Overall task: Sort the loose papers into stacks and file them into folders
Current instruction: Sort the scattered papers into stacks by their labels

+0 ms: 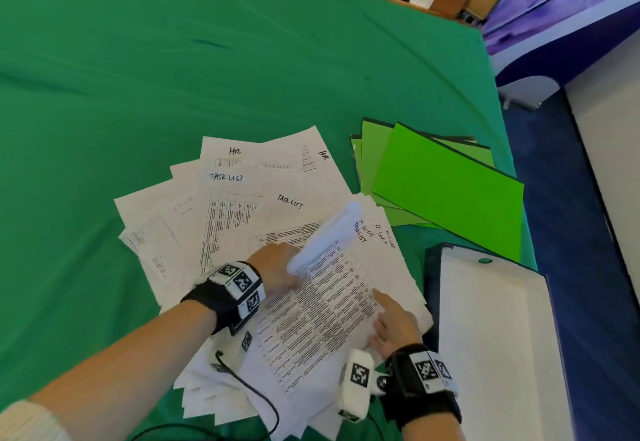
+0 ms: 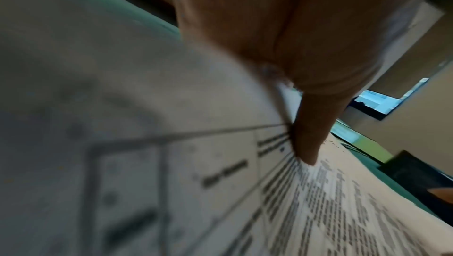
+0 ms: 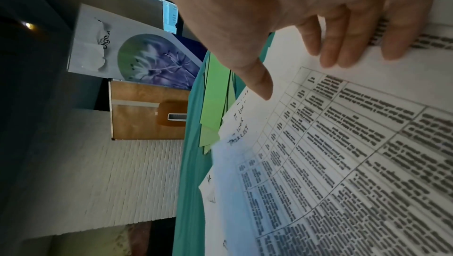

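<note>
On the green cloth (image 1: 145, 70), near the right-hand edge of the table: loose papers (image 1: 242, 219), printed tables with handwritten headings (HR, TASK LIST, IT LOGS), fanned in an overlapping heap, unsorted

Left hand (image 1: 277, 269): curled onto the heap, pinching a lifted sheet (image 1: 325, 236) that curls upward and blurs; the left wrist view shows a fingertip (image 2: 306, 151) pressed onto print below the raised edge

Right hand (image 1: 393, 324): fingers extended and relaxed, resting flat on the top printed sheet (image 1: 322, 312), holding nothing

Green folders (image 1: 446, 184): several, overlapping, just beyond the heap to the right, closed, nothing filed in them as far as can be seen

Blue box file (image 1: 491, 330): open, white-lined, beside the right hand at the table's corner

Cable (image 1: 249, 385): black, trailing across the near sheets

Step in hand, as judged: peeling one sheet off to read its heading. Best done with the right hand pinning the heap while the left draws the sheet clear, so neighbours do not drag along; match by heading before laying down

Room: wide bare cloth to the left and beyond for separate stacks. Right side crowded; the folders and box file sit close to the table edge, so stacks belong leftward

Risk: near sheets overhang toward the person; the cable may snag them
</note>
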A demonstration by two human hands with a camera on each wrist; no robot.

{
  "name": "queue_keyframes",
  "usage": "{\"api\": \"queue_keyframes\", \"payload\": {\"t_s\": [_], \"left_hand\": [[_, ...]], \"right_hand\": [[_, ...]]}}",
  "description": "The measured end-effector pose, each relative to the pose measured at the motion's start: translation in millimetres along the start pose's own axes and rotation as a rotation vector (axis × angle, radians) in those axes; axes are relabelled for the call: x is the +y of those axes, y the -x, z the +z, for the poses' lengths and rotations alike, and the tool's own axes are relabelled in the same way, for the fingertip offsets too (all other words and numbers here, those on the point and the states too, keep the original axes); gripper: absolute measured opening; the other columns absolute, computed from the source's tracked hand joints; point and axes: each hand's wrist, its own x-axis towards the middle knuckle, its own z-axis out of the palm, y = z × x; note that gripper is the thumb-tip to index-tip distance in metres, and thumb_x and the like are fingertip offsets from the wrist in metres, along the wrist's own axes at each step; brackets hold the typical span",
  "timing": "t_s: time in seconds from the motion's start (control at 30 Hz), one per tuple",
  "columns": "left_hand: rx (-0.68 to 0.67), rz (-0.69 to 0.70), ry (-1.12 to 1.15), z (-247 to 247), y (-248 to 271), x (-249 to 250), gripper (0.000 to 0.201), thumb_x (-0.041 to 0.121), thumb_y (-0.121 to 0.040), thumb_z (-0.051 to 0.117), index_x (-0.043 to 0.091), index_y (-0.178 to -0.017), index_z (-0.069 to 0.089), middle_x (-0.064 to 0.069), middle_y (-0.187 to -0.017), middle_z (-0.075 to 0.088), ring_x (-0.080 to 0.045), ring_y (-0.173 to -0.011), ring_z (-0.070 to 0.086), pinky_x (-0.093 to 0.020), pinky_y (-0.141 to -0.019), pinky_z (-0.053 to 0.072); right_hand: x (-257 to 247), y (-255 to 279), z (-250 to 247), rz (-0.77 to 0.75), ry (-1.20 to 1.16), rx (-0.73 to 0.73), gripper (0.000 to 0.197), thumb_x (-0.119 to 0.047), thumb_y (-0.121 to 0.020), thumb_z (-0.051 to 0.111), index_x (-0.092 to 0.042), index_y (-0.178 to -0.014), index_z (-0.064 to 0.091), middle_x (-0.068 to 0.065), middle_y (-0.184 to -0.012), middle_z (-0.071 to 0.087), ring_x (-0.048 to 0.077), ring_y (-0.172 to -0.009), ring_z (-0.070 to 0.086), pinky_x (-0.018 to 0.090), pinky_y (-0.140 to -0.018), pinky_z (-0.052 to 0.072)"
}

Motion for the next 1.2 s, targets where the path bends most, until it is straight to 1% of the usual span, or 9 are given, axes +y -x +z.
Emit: {"api": "queue_keyframes", "payload": {"t_s": [0.13, 0.23, 0.33, 0.47, 0.6, 0.73, 0.93, 1.07, 1.2], "left_hand": [[0.077, 0.211, 0.168, 5.4, 11.8, 8.1, 0.016, 0.024, -0.085, 0.074, 0.022, -0.096, 0.063, 0.015, -0.071, 0.054, 0.000, -0.060, 0.048, -0.015, -0.054, 0.033], [0.035, 0.260, 0.364, -1.9, 18.2, 3.1, 0.024, 0.022, -0.085, 0.075, 0.020, -0.107, 0.066, 0.005, -0.080, 0.061, -0.008, -0.065, 0.055, -0.023, -0.062, 0.043], [-0.095, 0.262, 0.533, -13.1, 20.4, -3.2, 0.045, 0.026, -0.084, 0.075, 0.018, -0.126, 0.060, -0.001, -0.108, 0.070, -0.015, -0.094, 0.067, -0.031, -0.083, 0.054], [-0.022, 0.172, 0.300, -21.8, 6.3, -4.6, 0.065, 0.064, -0.079, 0.062, 0.024, -0.129, 0.055, 0.006, -0.126, 0.060, -0.016, -0.110, 0.061, -0.037, -0.098, 0.049], [0.322, -0.042, -0.099, -39.2, -24.0, -14.3, 0.072, 0.056, -0.076, 0.073, 0.019, -0.131, 0.047, 0.000, -0.129, 0.049, -0.021, -0.117, 0.049, -0.044, -0.101, 0.043], [0.214, -0.095, -0.341, -42.7, -43.6, -13.3, 0.067, 0.053, -0.075, 0.075, 0.018, -0.124, 0.046, -0.003, -0.120, 0.049, -0.025, -0.113, 0.050, -0.043, -0.097, 0.043], [0.087, 0.057, -0.060, -28.9, -36.8, -10.3, 0.035, 0.043, -0.088, 0.067, 0.011, -0.093, 0.054, -0.005, -0.090, 0.058, -0.024, -0.080, 0.055, -0.029, -0.063, 0.037], [-0.012, 0.072, 0.247, -14.6, -18.0, -9.4, 0.058, 0.044, -0.081, 0.074, 0.012, -0.125, 0.052, 0.005, -0.126, 0.057, -0.017, -0.112, 0.056, -0.036, -0.102, 0.042], [-0.259, 0.095, 0.328, -7.3, 2.6, -5.4, 0.049, 0.032, -0.082, 0.076, 0.014, -0.123, 0.057, 0.007, -0.114, 0.065, -0.010, -0.102, 0.063, -0.040, -0.102, 0.046]], "right_hand": [[7.4, 5.1, -10.3, -0.006, -0.049, 0.044, 0.018, -0.017, -0.084, 0.072, -0.008, -0.091, 0.058, 0.010, -0.083, 0.057, 0.021, -0.072, 0.053, 0.035, -0.069, 0.046], [16.5, -3.9, -16.7, -0.102, -0.002, 0.083, 0.066, -0.038, -0.067, 0.084, -0.004, -0.118, 0.056, 0.007, -0.088, 0.053, 0.021, -0.078, 0.052, 0.037, -0.076, 0.046], [17.4, -1.3, -19.2, -0.187, -0.093, -0.109, 0.052, -0.034, -0.078, 0.077, -0.011, -0.121, 0.059, 0.004, -0.105, 0.069, 0.022, -0.095, 0.065, 0.034, -0.076, 0.050], [23.4, 11.4, -20.7, -0.288, -0.239, -0.249, 0.032, -0.011, -0.090, 0.062, -0.015, -0.122, 0.061, 0.004, -0.114, 0.071, 0.024, -0.105, 0.067, 0.045, -0.092, 0.051], [41.4, 6.5, -28.9, -0.277, -0.211, -0.057, 0.030, -0.006, -0.090, 0.062, -0.014, -0.120, 0.062, 0.008, -0.107, 0.070, 0.029, -0.100, 0.065, 0.046, -0.090, 0.051], [46.0, 12.1, -29.8, -0.212, -0.215, -0.083, 0.021, -0.004, -0.092, 0.059, -0.015, -0.109, 0.063, 0.009, -0.105, 0.070, 0.033, -0.100, 0.064, 0.051, -0.093, 0.049], [37.7, 16.7, -23.3, -0.147, -0.285, -0.143, 0.023, -0.006, -0.093, 0.058, -0.006, -0.115, 0.063, 0.015, -0.106, 0.071, 0.035, -0.101, 0.065, 0.050, -0.091, 0.051], [35.2, 17.6, -12.9, -0.110, -0.339, -0.220, 0.027, -0.012, -0.092, 0.059, -0.009, -0.119, 0.063, 0.015, -0.113, 0.070, 0.036, -0.108, 0.063, 0.056, -0.098, 0.046], [38.2, 17.2, -4.7, -0.125, -0.314, -0.202, 0.035, -0.006, -0.085, 0.067, -0.006, -0.119, 0.060, 0.019, -0.110, 0.070, 0.038, -0.102, 0.066, 0.059, -0.092, 0.049]]}}
